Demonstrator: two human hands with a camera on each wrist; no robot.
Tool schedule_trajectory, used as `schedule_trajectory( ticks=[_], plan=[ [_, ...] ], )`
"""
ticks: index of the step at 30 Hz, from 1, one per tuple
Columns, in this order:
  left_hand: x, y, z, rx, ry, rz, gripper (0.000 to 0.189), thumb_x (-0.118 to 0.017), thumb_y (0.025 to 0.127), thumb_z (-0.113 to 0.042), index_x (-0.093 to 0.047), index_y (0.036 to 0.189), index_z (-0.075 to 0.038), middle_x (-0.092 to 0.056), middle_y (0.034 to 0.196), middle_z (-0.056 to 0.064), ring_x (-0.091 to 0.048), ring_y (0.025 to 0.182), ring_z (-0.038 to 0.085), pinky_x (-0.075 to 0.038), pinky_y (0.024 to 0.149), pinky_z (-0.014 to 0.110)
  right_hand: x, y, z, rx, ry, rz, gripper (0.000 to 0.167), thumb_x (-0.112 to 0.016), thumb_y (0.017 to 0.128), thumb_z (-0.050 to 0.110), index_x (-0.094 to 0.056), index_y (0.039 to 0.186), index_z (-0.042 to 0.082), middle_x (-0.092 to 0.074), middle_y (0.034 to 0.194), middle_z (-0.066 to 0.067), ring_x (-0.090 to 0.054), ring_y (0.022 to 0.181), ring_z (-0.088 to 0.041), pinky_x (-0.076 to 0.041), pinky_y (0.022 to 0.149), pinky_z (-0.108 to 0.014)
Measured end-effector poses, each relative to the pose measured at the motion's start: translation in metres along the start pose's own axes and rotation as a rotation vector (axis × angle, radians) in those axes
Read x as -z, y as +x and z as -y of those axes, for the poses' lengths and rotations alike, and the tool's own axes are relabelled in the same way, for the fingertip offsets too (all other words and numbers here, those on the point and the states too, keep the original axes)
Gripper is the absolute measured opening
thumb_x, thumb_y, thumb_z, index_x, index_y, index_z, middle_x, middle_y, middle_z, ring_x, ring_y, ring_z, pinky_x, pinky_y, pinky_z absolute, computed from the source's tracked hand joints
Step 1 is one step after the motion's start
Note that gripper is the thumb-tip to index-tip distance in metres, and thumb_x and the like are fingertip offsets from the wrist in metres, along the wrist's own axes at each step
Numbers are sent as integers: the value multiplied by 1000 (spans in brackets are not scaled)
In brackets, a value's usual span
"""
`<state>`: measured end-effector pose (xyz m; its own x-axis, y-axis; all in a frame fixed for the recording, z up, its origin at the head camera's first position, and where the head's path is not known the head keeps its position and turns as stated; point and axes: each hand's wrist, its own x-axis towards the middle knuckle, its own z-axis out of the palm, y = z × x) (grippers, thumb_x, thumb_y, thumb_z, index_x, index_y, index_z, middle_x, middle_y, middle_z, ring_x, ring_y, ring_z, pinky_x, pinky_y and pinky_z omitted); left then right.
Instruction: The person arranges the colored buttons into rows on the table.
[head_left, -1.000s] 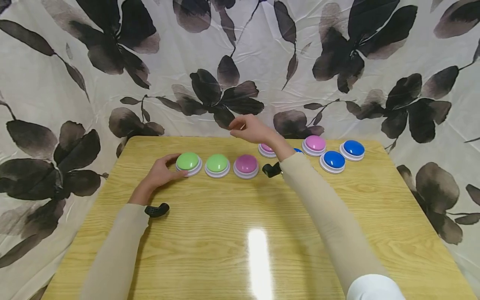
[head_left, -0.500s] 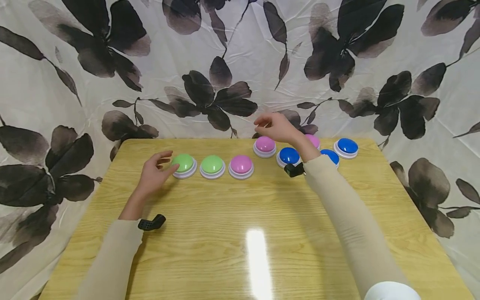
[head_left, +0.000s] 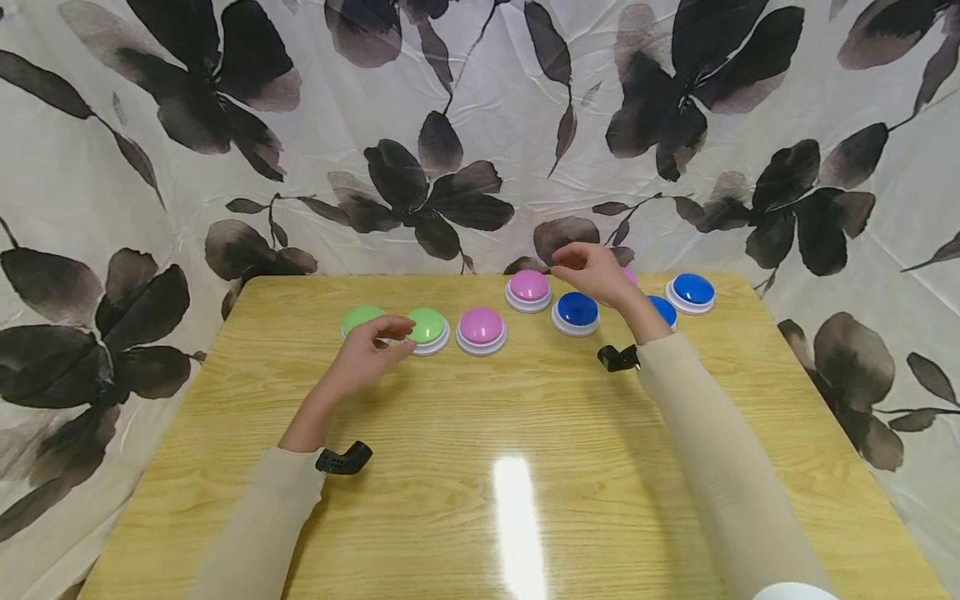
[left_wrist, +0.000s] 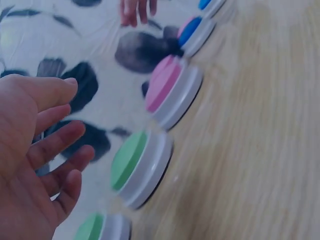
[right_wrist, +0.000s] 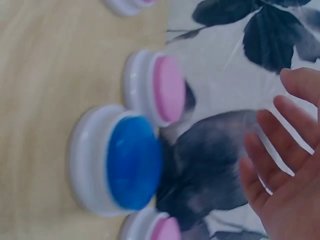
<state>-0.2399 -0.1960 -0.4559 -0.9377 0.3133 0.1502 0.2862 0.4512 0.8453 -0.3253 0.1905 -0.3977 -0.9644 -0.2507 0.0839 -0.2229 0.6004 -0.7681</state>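
Observation:
My left hand (head_left: 367,354) hovers over the table with relaxed fingers and holds nothing. In the head view its fingers overlap the left green button (head_left: 362,315) and reach to the edge of the other green button (head_left: 427,323); the left wrist view shows it apart from that green button (left_wrist: 131,160). To their right sits a pink button (head_left: 482,326). My right hand (head_left: 600,273), also holding nothing, hangs above the right group, near a blue button (head_left: 577,309) and a pink button (head_left: 529,286). Behind it, another pink button (head_left: 630,275) is mostly hidden.
A blue button (head_left: 662,311) is partly covered by my right wrist, and another blue button (head_left: 693,289) stands at the back right. All buttons have white round bases. The wooden table (head_left: 450,433) ends at a floral cloth (head_left: 300,150) hanging behind it.
My left hand has left the left green button and moved right toward the second one. My right hand has moved right and slightly down, uncovering a pink and a blue button.

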Motion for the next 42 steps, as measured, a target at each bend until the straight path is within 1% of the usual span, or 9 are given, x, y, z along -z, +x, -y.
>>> schedule_trajectory(
  ticks=[6, 9, 12, 18, 23, 25, 31, 35, 42],
  plan=[
    [-28, 1, -11, -31, -22, 94, 33, -68, 93, -16, -63, 121, 1, -66, 112, 16, -60, 102, 24, -48, 83, 40, -4, -13, -34, -63, 13, -95, 44, -69, 91, 26, -60, 126, 1, -57, 128, -19, -49, 120, -33, -41, 102, -47],
    [-40, 2, -14, -44, -27, 118, 31, -67, 93, -15, -64, 120, 1, -67, 107, 12, -61, 99, 22, -49, 80, 39, -9, -20, -47, -78, 17, -141, 47, -69, 91, 28, -59, 128, 1, -56, 130, -19, -47, 121, -35, -40, 102, -48],
    [-50, 3, -15, -46, -35, 130, 30, -67, 93, -14, -65, 119, 0, -68, 102, 6, -61, 96, 20, -47, 77, 36, -13, -25, -59, -93, 27, -160, 52, -70, 91, 28, -55, 132, 0, -53, 133, -20, -46, 123, -37, -39, 103, -49],
    [-72, 8, -14, -62, -67, 160, 27, -68, 92, -14, -66, 117, -1, -67, 101, 5, -62, 94, 19, -49, 76, 34, -22, -34, -80, -153, 103, -156, 71, -77, 84, 33, -47, 140, 2, -47, 141, -18, -43, 128, -34, -37, 106, -45],
    [-90, 10, -16, -74, -107, 192, 29, -67, 92, -11, -65, 119, 2, -67, 104, 12, -61, 96, 21, -51, 80, 37, -28, -37, -96, -168, 128, -171, 80, -82, 79, 34, -44, 143, 3, -47, 141, -16, -44, 128, -33, -37, 107, -44],
    [-95, 9, -23, -76, -139, 204, 30, -66, 92, -8, -63, 119, 5, -67, 105, 16, -61, 97, 26, -51, 82, 40, -29, -38, -100, -175, 134, -169, 80, -82, 79, 34, -43, 142, 4, -47, 141, -16, -44, 128, -33, -36, 107, -43],
    [-105, 5, -49, -100, -175, 258, 28, -64, 92, -2, -62, 116, 11, -66, 103, 22, -62, 95, 32, -52, 80, 40, -32, -38, -106, -194, 134, -129, 83, -82, 80, 28, -39, 145, 2, -43, 145, -17, -41, 131, -34, -34, 109, -44],
    [-114, 7, -50, -119, -180, 298, 28, -64, 93, -3, -61, 116, 11, -66, 102, 19, -62, 94, 30, -52, 79, 38, -34, -38, -107, -194, 139, -90, 86, -82, 80, 27, -35, 146, 0, -41, 146, -19, -40, 132, -35, -32, 109, -45],
    [-130, 12, -51, -151, -209, 316, 27, -64, 92, -1, -62, 115, 12, -66, 100, 18, -61, 93, 30, -51, 79, 41, -35, -38, -108, -209, 121, -49, 95, -85, 76, 31, -31, 149, 1, -36, 150, -18, -36, 135, -34, -29, 111, -44]
  ],
)
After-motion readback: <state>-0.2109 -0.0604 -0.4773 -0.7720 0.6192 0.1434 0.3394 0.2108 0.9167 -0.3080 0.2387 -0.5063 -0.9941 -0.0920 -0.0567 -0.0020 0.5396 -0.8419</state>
